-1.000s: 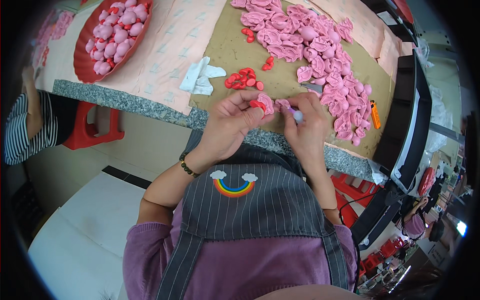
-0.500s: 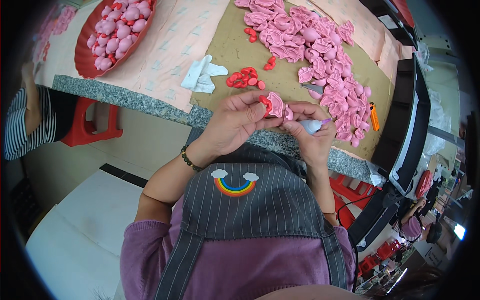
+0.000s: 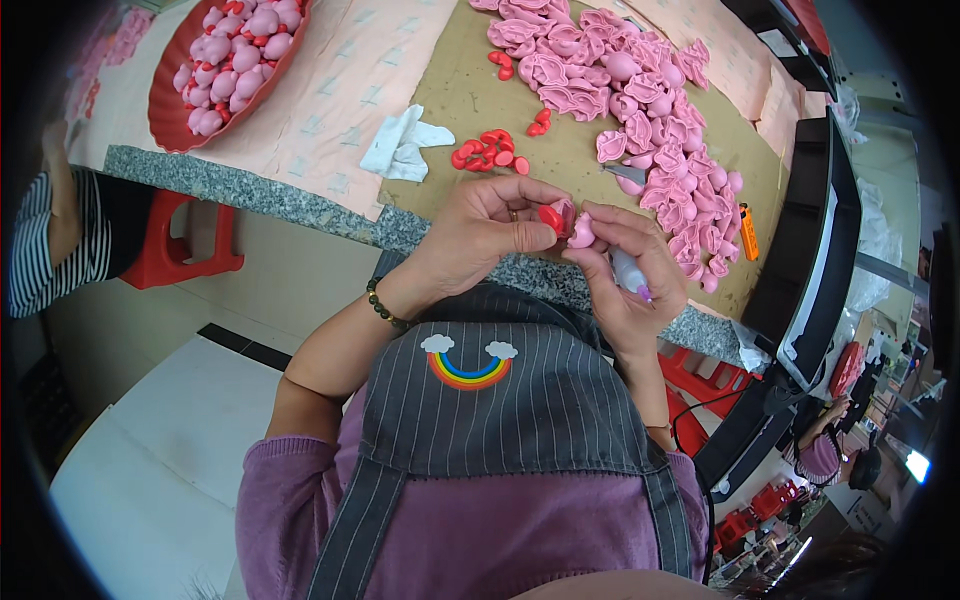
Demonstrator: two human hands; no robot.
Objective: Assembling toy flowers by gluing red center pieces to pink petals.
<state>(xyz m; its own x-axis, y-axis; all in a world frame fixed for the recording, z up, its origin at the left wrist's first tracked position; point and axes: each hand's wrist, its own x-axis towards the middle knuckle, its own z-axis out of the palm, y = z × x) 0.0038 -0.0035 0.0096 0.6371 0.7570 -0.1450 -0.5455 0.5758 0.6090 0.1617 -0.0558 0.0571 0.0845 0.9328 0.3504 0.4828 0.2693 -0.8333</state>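
L hand (image 3: 485, 225) had its grip pinched on a red bean-shaped piece (image 3: 550, 217) w/ a pink moulded piece (image 3: 567, 212) just behind it. R hand (image 3: 625, 308) gripped a small pink rounded piece (image 3: 581, 232) btwn thumb & index, right next to the L fingertips; couldn't tell if the pcs touched. A squeeze bottle (image 3: 628, 268) w/ purple tip was also tucked in the R palm, tip pointing down toward the wearer. All held pcs were above the worktop's (image 3: 260, 188) near edge.

Beyond, on a brown sheet (image 3: 450, 95): red pcs (image 3: 486, 158) in a cluster, bigger pile of pink pcs (image 3: 630, 106) to the R, orange tool (image 3: 749, 233) beside it. White cloth (image 3: 404, 148) lay L of the red cluster; a red fluted bowl (image 3: 168, 118) of pink-and-red pcs (image 3: 240, 60) stood far L.
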